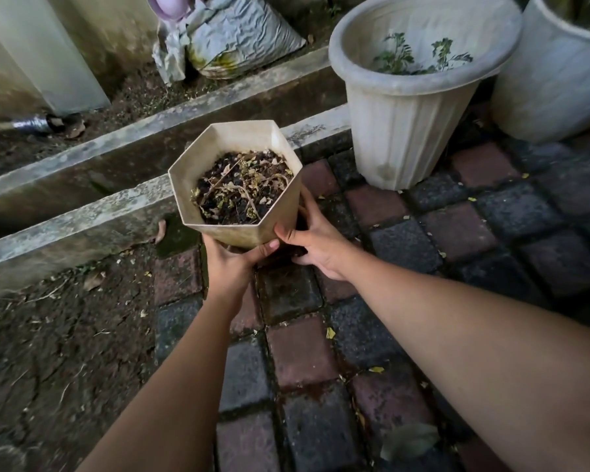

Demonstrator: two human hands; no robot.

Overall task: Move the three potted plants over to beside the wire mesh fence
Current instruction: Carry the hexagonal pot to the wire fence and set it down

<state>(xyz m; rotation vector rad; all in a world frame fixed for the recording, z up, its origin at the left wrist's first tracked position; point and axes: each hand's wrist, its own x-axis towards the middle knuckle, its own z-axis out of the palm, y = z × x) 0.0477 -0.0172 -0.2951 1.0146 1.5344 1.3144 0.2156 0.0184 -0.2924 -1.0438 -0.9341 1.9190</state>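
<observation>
A small cream hexagonal pot [286,202], filled with dark soil and dried stems, is tilted toward me at the edge of the paving. My left hand [234,262] grips its lower front wall, thumb across the face. Its lower right side is wrapped by my right hand [315,241]. A larger round white pot [402,131] with small green seedlings stands to the back right. Beside it, a second big white pot [552,86] is cut off by the frame's edge. No wire mesh fence is in view.
A concrete drain channel [143,165] runs diagonally behind the small pot. A crumpled grey sack [239,32] leans against the wall at the back. Red and grey paving bricks [457,233] cover the right side; bare soil [55,352] lies at the left.
</observation>
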